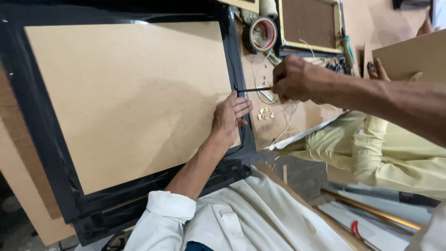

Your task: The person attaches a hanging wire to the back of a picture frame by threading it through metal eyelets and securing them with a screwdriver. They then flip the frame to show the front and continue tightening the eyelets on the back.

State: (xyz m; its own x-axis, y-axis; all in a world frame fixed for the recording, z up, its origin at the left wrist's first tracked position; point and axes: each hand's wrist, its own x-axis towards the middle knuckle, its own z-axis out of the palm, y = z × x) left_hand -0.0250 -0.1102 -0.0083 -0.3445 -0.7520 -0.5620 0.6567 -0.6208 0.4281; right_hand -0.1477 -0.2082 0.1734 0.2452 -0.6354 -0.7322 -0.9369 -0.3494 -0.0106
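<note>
A large black picture frame (42, 121) lies face down with a tan fibreboard backing (125, 97) set in it. My left hand (230, 118) presses flat on the backing at the frame's right rail, fingers spread over the edge. My right hand (292, 83) is closed on a thin dark tool (253, 89). The tool lies level, and its tip touches the inner edge of the right rail just above my left fingers.
Small brass fittings (265, 114) lie loose on the bench beside the frame. A roll of tape (261, 33), a smaller wooden frame (310, 25) and a green-handled screwdriver (347, 49) sit behind. A co-worker in pale green (385, 153) holds a board (411, 56) at right.
</note>
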